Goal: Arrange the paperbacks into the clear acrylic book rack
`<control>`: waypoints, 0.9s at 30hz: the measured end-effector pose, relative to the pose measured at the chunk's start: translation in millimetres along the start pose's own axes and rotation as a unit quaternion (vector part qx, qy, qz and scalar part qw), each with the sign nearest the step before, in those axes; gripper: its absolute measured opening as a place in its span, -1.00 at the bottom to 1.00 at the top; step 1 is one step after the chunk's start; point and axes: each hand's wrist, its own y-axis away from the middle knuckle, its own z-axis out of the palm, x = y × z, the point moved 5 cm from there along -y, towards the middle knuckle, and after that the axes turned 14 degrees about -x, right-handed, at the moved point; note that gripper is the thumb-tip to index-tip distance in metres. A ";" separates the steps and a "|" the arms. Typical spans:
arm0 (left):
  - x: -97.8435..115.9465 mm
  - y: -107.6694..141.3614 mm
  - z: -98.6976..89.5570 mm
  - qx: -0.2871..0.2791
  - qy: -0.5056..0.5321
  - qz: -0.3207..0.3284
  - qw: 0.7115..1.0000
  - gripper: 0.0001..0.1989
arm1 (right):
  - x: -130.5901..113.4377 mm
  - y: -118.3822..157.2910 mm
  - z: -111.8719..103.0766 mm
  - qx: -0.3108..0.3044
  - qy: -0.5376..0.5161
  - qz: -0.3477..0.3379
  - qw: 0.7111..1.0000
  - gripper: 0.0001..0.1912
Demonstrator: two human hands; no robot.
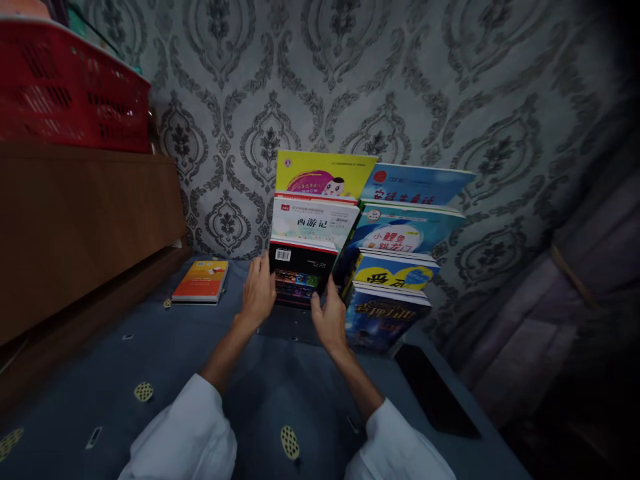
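A black book point(303, 264) with a barcode and a strip of small coloured pictures stands upright at the front of the left row of books. My left hand point(259, 291) is at its left edge, with the fingers reaching partly behind it. My right hand point(331, 315) grips the lower right edge, thumb on the front cover. Behind the black book rise a white book point(314, 222) and a taller yellow book point(325, 175). Close to my right hand is a second row, led by a dark blue book point(383, 317).
Further back in the right row are a yellow-and-blue book point(395, 270), a teal book point(400, 230) and a light blue book point(420, 183). An orange book point(200, 283) lies on the dark blue cloth point(175, 360). A black flat object point(437, 393) is at right. A red basket point(75, 87) tops the wooden cabinet point(85, 227).
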 end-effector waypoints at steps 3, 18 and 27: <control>-0.2 -0.1 -1.8 -0.004 -0.012 0.009 1.000 -0.49 | -0.5 -1.1 -1.2 -0.001 -0.009 0.004 1.000 -0.34; -0.2 -2.1 -11.2 0.010 -0.035 0.020 0.999 -0.38 | 6.4 -0.7 -5.6 0.011 -0.045 0.009 0.999 -0.34; 5.4 -2.0 -13.8 -0.002 -0.034 0.032 0.999 -0.36 | 3.7 -1.6 -7.7 0.004 -0.042 -0.005 0.999 -0.33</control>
